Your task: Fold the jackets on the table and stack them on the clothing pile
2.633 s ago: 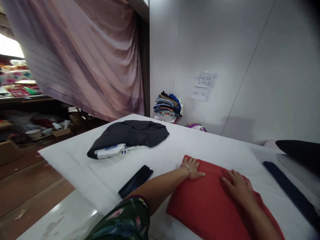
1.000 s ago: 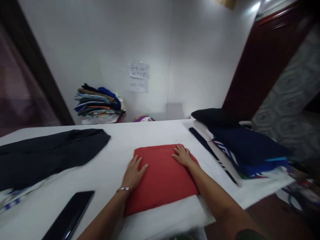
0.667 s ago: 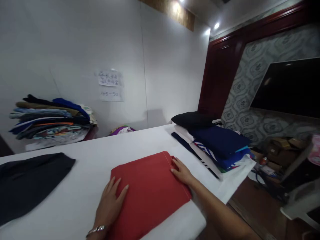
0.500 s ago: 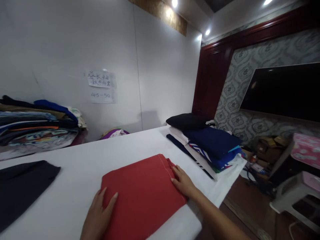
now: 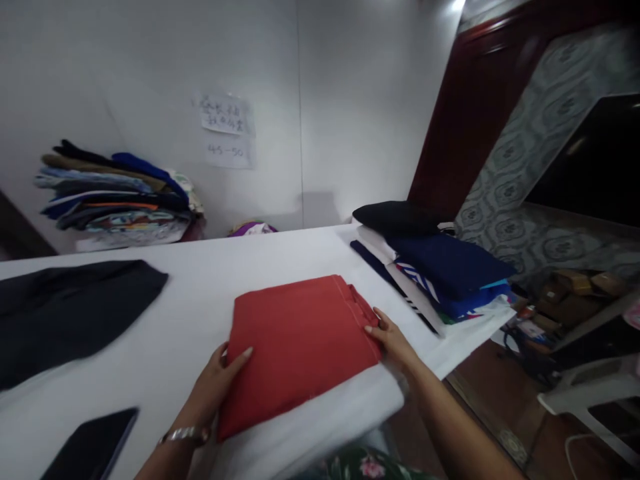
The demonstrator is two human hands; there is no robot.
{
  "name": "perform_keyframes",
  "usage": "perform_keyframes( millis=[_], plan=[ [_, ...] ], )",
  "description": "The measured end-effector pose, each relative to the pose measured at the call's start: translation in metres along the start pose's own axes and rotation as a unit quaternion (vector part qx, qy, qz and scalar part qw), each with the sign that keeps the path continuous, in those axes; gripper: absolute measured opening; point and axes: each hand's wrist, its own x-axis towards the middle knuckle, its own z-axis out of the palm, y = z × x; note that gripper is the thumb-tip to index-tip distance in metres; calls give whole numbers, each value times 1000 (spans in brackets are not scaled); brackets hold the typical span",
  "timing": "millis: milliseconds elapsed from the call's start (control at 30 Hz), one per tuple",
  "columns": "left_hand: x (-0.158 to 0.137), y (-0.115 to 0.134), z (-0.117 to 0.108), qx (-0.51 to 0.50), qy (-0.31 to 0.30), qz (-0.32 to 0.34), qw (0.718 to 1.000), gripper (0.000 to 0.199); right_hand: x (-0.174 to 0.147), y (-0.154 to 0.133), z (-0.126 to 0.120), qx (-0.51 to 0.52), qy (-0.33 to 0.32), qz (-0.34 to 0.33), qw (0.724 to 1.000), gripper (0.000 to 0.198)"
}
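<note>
A folded red garment [image 5: 300, 340] lies flat on the white-covered table [image 5: 200, 313], close to the front edge. Pale stitching runs along its right side, where a few layers show; which kind of garment it is cannot be made out. My left hand [image 5: 217, 380], with a metal band at the wrist, grips the left edge, thumb on top and the other fingers partly hidden at the side. On the opposite edge my right hand [image 5: 393, 340] pinches the stitched side, its thumb on the cloth.
Folded clothes [image 5: 445, 267] are stacked at the table's right end. A dark garment [image 5: 75, 310] lies at the left, with a dark phone-like slab [image 5: 93, 447] nearer me. Another clothes pile [image 5: 125, 200] stands by the wall. A plastic stool [image 5: 595, 393] is at right.
The view has tilted down and turned left, bringing the dark slab into sight. Both hands are now closed around the red garment's side edges; earlier the left fingers were more spread.
</note>
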Motion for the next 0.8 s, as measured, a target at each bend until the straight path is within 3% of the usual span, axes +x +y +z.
perform_keyframes(
  millis=[133,333,467,567,600,667,733,800],
  plan=[
    [-20,14,7,-191,-111,-105,970,59,-6,-8,5,27,0,38,999,84],
    [-27,13,6,-307,-150,-202,918,39,-23,-12,3,45,-5,61,997,84],
    [-28,20,6,-326,-144,-181,917,27,-42,-9,-10,-15,64,-29,997,73],
    [-29,29,8,-332,-129,-166,920,22,-68,-5,-16,-46,120,-93,987,53],
    [-30,32,9,-334,-125,-161,920,21,-80,-4,-15,-33,98,-74,992,45],
    [-30,37,10,-340,-122,-153,920,19,-103,-1,-5,21,-7,26,999,35],
    [-31,43,12,-346,-122,-148,918,18,-120,5,12,86,-140,144,976,37],
    [-33,49,13,-353,-121,-147,916,17,-127,12,31,143,-237,223,935,46]
  ],
)
